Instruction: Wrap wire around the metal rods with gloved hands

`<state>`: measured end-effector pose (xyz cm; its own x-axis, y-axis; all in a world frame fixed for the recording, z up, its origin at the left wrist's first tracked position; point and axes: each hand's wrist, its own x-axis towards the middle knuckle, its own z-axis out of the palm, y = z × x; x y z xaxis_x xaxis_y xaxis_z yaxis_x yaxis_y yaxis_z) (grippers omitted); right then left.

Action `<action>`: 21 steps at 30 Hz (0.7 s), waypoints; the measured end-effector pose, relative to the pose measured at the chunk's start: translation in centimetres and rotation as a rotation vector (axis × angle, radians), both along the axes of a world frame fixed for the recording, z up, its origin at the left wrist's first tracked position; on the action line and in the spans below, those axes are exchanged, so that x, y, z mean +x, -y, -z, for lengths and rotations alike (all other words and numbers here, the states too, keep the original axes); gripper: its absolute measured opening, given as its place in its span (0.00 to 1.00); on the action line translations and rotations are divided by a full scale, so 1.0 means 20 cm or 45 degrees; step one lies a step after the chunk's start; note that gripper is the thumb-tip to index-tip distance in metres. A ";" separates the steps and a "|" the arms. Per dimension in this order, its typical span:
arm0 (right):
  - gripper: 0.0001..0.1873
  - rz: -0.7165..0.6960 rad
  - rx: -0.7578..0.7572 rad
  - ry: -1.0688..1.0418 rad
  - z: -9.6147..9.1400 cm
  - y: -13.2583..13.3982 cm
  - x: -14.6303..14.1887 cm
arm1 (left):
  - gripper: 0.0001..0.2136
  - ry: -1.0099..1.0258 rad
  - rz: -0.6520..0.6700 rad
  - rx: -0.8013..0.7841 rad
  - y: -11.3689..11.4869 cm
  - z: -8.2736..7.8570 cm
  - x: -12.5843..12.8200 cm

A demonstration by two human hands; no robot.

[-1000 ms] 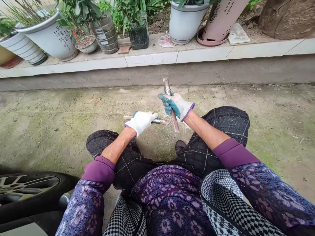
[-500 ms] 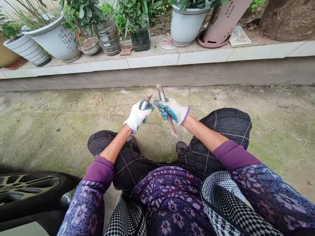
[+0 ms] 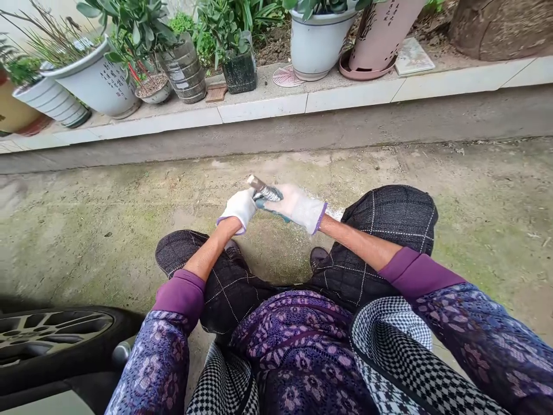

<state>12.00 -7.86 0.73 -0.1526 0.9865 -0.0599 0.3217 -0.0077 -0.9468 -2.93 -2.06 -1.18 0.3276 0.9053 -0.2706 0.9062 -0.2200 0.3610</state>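
My right hand point(image 3: 298, 204), in a white work glove with a green-coated palm, is closed on a short wooden stick point(image 3: 257, 183). Silvery wire or chain point(image 3: 272, 195) is wound round that stick, and its pale cut end points up to the left. My left hand point(image 3: 239, 207), gloved the same way, is closed and meets the right one. The second stick, seen in it a moment ago, is hidden behind the fingers now. Both hands are above the concrete ground between my knees.
A tiled ledge point(image 3: 259, 108) runs across the back, carrying several potted plants, among them a white pot point(image 3: 322, 46) and a pink planter point(image 3: 382, 34). At lower left is a vehicle wheel point(image 3: 56, 334). Pale specks point(image 3: 298, 248) lie on the concrete point(image 3: 129, 219) below my hands.
My hands were apart, each round a wire-wrapped stick. They have come together lower down, and the right stick has swung from nearly upright to a leftward slant.
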 end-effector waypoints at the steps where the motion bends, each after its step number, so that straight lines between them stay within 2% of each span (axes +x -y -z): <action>1: 0.13 0.026 -0.047 -0.053 0.00 -0.01 0.01 | 0.10 -0.099 0.027 0.036 0.01 0.00 0.01; 5: 0.17 0.195 -0.245 -0.301 -0.02 -0.05 0.05 | 0.09 -0.439 0.217 0.118 0.06 0.02 0.03; 8: 0.14 0.299 -0.410 -0.552 -0.01 -0.09 0.09 | 0.09 -0.431 0.301 0.105 0.09 0.02 0.03; 11: 0.07 0.257 -0.594 -0.715 0.02 -0.13 0.12 | 0.10 -0.390 0.420 0.120 0.11 -0.01 0.00; 14: 0.08 0.172 -0.673 -0.811 0.07 -0.16 0.14 | 0.12 -0.340 0.490 0.155 0.12 -0.03 -0.04; 17: 0.14 0.188 -0.593 -0.860 0.11 -0.18 0.15 | 0.11 -0.141 0.375 0.214 0.12 -0.04 -0.07; 21: 0.16 0.147 -0.622 -0.882 0.14 -0.19 0.14 | 0.13 0.427 0.029 0.187 0.12 -0.02 -0.07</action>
<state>14.82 -4.06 -1.99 -0.2119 0.8860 -0.4124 -0.3562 -0.4630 -0.8116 -4.23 -4.43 -0.83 0.3966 0.9179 -0.0125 0.7373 -0.3104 0.6000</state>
